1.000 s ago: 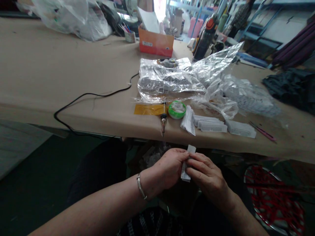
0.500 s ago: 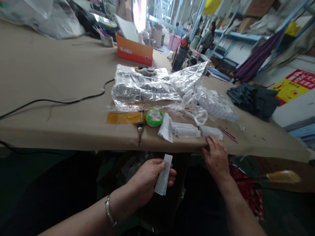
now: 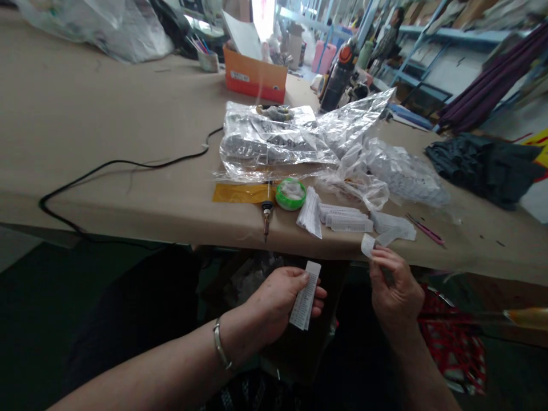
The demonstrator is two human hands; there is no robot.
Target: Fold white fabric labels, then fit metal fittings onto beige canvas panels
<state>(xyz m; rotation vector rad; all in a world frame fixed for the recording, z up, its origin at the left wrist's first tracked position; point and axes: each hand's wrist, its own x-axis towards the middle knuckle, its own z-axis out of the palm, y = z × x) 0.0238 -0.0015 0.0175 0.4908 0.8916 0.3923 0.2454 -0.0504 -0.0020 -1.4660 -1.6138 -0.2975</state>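
Note:
Below the table edge, my left hand [image 3: 286,297] is closed on a few printed white labels [image 3: 306,299], thumb on top. My right hand [image 3: 396,279] pinches the end of a curled white label [image 3: 368,245] at the table's front edge, beside a label stack [image 3: 394,224]. Left of that stack lie more piled labels [image 3: 346,218] and a fanned bundle of labels [image 3: 310,212]. A soldering iron [image 3: 267,214] rests with its tip toward the edge, next to a green round tin [image 3: 290,194] with whitish fluff in it.
Clear plastic bags [image 3: 274,142] lie behind the labels. Pink-handled tweezers [image 3: 426,230] are on the right, near dark folded cloth [image 3: 483,165]. A black cord [image 3: 115,162] loops across the left. An orange box [image 3: 256,74] and a dark bottle [image 3: 338,83] stand at the back.
My right hand has lifted a label from the right stack and drawn it back a little. My left hand keeps its labels. The view has shifted, so everything appears further right.

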